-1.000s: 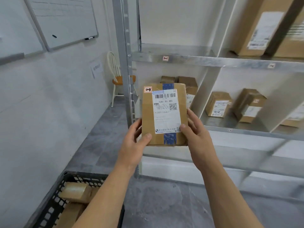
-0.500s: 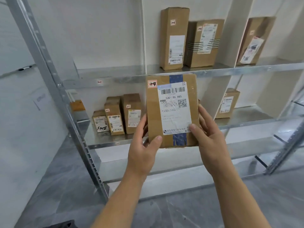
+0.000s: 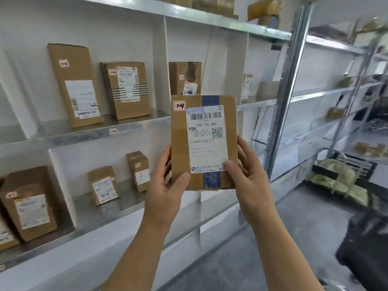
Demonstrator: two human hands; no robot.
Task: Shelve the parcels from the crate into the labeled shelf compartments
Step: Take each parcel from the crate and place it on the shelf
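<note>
I hold a flat brown cardboard parcel (image 3: 180, 148) upright in front of me. It carries a white shipping label, blue tape and a small red-framed sticker reading 1-4 at its top left. My left hand (image 3: 165, 194) grips its lower left edge, thumb on the front. My right hand (image 3: 249, 181) grips the lower right edge, thumb on the label. Behind it stands the metal shelf (image 3: 84, 135), split by white dividers into compartments with small tags on the front rail. The crate I took the parcel from is out of view.
Several brown parcels stand in the compartments, such as a tall one (image 3: 73, 85) on the upper level and a wide one (image 3: 29, 202) below. A steel upright (image 3: 287, 85) ends the shelf at the right. Beyond it are a black crate (image 3: 348, 173) and a dark object (image 3: 365, 248) on the floor.
My view has swung right along the shelf; the left upright and wall are gone from sight, the right upright and more shelving have appeared. Both hands keep the same hold on the parcel.
</note>
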